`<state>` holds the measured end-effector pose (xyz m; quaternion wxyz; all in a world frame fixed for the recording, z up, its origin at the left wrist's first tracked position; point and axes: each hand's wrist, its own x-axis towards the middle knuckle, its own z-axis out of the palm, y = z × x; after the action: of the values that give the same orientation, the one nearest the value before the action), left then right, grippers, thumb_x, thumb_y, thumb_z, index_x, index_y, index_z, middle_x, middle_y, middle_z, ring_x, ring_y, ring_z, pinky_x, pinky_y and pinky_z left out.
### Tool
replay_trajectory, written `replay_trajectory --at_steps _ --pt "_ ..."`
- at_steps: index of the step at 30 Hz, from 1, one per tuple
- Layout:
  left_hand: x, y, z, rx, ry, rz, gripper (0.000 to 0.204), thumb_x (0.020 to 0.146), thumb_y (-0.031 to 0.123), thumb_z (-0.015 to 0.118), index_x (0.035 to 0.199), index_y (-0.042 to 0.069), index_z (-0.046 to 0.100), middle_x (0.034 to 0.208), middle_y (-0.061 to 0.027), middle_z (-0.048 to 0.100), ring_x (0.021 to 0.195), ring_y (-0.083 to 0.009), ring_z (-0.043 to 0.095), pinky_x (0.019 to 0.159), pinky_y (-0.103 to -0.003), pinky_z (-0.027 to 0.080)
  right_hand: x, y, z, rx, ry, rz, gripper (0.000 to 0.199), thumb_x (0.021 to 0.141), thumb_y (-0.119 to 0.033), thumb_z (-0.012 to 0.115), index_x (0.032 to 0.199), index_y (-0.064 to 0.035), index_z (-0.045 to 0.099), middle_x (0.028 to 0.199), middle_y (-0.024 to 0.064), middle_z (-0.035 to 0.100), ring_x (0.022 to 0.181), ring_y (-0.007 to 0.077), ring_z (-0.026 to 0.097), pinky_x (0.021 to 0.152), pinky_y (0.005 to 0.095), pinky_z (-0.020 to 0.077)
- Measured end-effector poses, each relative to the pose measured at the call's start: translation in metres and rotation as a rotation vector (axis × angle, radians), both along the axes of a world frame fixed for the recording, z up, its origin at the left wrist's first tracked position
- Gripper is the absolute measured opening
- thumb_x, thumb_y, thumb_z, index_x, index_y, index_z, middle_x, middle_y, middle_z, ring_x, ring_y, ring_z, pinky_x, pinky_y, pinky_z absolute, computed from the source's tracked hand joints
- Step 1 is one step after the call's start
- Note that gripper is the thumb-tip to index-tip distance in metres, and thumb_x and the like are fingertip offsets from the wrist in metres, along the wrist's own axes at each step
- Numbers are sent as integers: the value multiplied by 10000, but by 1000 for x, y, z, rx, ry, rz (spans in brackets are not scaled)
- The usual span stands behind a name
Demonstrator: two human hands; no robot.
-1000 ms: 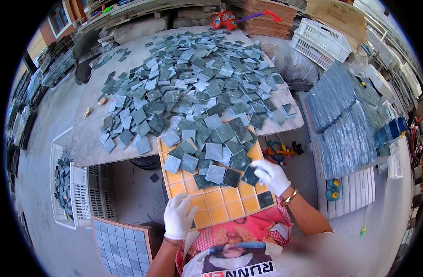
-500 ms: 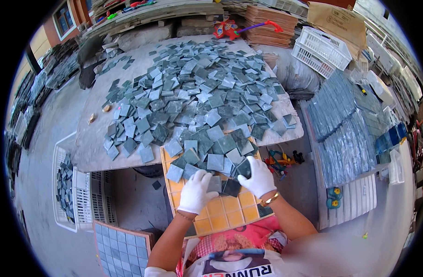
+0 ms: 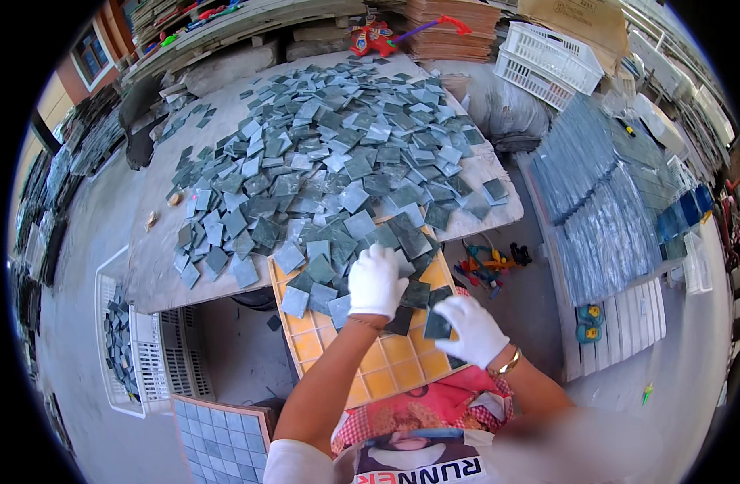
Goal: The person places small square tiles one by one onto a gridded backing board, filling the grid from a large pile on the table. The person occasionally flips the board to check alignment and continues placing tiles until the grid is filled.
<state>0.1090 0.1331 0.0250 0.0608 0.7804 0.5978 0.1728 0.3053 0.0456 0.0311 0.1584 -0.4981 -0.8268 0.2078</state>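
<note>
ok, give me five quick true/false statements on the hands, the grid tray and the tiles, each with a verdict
1. Both hands wear white gloves. True: left hand, right hand.
2. The orange grid tray is completely filled with tiles. False: its near rows are bare.
3. The left hand rests on the loose grey-green tiles at the tray's far end. True.
4. The loose tiles are stacked in neat columns. False: they lie in a scattered heap on the table.
5. The white plastic crate sits on the person's lap. False: it sits beyond the table, upper right.
</note>
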Motion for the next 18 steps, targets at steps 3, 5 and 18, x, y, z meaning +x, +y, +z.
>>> replay_trajectory --at_steps 3,5,18 --pt "-33 -28 12 96 -228 -176 464 641 220 797 1008 36 579 991 -149 559 936 -347 563 800 -405 487 6 -22 -10 5 -144 192 586 699 -252 767 1196 -87 505 1112 122 539 1044 309 542 898 415 463" --pt "-70 -68 17 -40 -237 -193 500 644 189 785 1071 32 579 1024 -155 554 938 -362 557 802 -410 485 5 -30 -14 -34 -120 221 529 710 -244 761 1162 -92 532 1085 104 541 1015 290 552 880 392 469" --pt "-122 -203 -26 -214 -173 -45 505 630 224 807 1080 64 642 1003 -122 559 921 -321 557 807 -409 481 -5 -56 -23 -171 -61 148 415 768 -198 707 1145 -80 582 1056 108 522 955 289 584 806 377 505"
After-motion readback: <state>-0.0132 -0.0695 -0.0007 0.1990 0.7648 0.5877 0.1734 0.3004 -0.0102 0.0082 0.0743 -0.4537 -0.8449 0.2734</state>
